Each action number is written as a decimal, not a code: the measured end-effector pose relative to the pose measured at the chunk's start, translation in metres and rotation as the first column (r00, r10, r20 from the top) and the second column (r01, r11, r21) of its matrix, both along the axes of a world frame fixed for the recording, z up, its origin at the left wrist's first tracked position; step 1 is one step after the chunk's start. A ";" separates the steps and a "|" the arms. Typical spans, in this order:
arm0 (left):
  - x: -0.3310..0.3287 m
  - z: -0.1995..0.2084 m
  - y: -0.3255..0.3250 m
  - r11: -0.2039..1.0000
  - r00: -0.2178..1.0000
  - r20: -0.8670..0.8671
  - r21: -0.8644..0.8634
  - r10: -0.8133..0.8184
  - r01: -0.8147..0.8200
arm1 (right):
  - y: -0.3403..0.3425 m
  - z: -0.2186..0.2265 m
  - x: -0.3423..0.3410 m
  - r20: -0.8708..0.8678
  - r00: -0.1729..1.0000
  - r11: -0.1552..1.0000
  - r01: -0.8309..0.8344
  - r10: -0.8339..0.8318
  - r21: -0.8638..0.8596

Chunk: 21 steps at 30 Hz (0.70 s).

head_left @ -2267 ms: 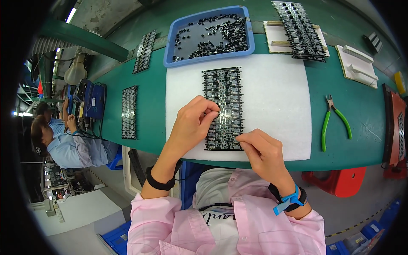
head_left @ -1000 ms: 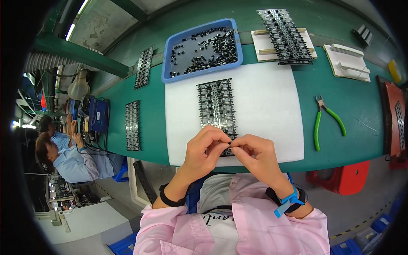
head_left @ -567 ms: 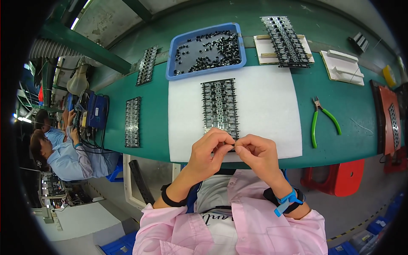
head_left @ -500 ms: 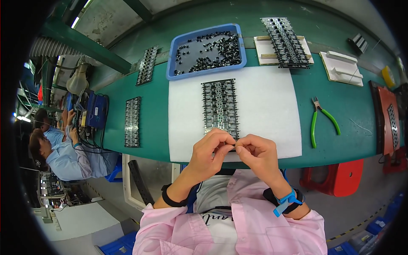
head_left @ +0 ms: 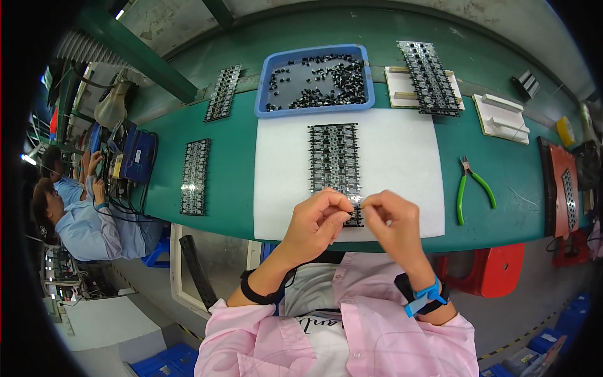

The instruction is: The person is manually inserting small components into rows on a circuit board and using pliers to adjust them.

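Note:
A panel of small circuit boards [head_left: 334, 157] lies lengthwise on the white foam sheet [head_left: 282, 182] in front of me, its near end partly behind my fingers. Thumb and forefinger of my left hand [head_left: 314, 223] are pinched over that end, a small black part [head_left: 349, 213] at their tips. My right hand [head_left: 396, 227] is just to the right, fingers curled and thumb close to the forefinger; whatever is between them is too small to make out. Beyond the panel, a blue tray [head_left: 262, 81] holds many loose small black parts.
Two more board panels [head_left: 195, 176] [head_left: 223, 93] lie to the left. At the back right, stacked panels [head_left: 429, 78] rest on a white fixture [head_left: 397, 100], with another white fixture [head_left: 502, 118] beside it. Green-handled cutters [head_left: 468, 185] lie on the right. Co-workers [head_left: 81, 217] sit at left.
My right hand has drawn slightly apart from the left, its fingers lifting a little. The left hand keeps its pinch at the panel's near end. The whole view has shifted slightly.

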<state>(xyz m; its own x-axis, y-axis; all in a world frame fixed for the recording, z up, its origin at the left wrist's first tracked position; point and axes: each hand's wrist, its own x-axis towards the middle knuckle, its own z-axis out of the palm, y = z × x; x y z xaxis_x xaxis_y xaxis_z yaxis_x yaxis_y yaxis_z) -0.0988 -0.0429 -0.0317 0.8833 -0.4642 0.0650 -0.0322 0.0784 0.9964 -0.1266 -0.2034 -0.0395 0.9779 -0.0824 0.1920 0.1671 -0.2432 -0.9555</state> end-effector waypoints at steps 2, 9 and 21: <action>0.001 0.000 0.002 0.994 0.992 -0.125 -0.107 -0.011 -0.003 | -0.010 0.001 0.008 0.022 1.000 0.991 0.013 -0.011 -0.131; 0.006 -0.005 0.005 0.996 0.998 -0.062 -0.084 -0.001 -0.005 | -0.031 -0.006 0.026 0.148 0.984 0.809 0.167 -0.100 -0.564; -0.001 -0.005 0.010 0.994 0.988 0.116 0.008 0.106 -0.107 | -0.127 -0.011 -0.037 0.113 0.822 0.183 0.255 -0.559 -0.950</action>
<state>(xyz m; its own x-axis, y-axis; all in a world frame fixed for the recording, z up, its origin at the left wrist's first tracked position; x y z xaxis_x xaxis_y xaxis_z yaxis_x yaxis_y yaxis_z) -0.0995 -0.0329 -0.0368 0.9148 -0.3695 0.1630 -0.1538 0.0545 0.9866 -0.1633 -0.3304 -0.0501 0.8804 -0.4061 0.2449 -0.4119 -0.9108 -0.0296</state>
